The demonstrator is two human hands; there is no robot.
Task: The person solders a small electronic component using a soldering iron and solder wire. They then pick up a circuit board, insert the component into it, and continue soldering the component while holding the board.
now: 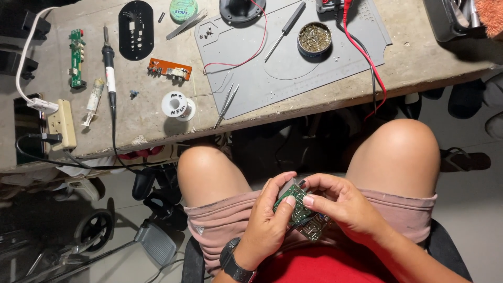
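Note:
Both my hands hold a small green circuit board (296, 206) over my lap, well below the bench edge. My left hand (267, 222), with a black watch at the wrist, grips the board's left side, thumb on its face. My right hand (343, 202) closes on the board from the right, fingertips pressing its top. Dark wires trail from under the board.
On the bench lie a grey work mat (293, 52), tweezers (226, 106), a solder spool (178, 106), a soldering iron (109, 68), an orange board (168, 69), a green board (77, 57), a black plate (135, 29), a tin of scrap (314, 38), red and black leads (367, 63) and a power strip (61, 124).

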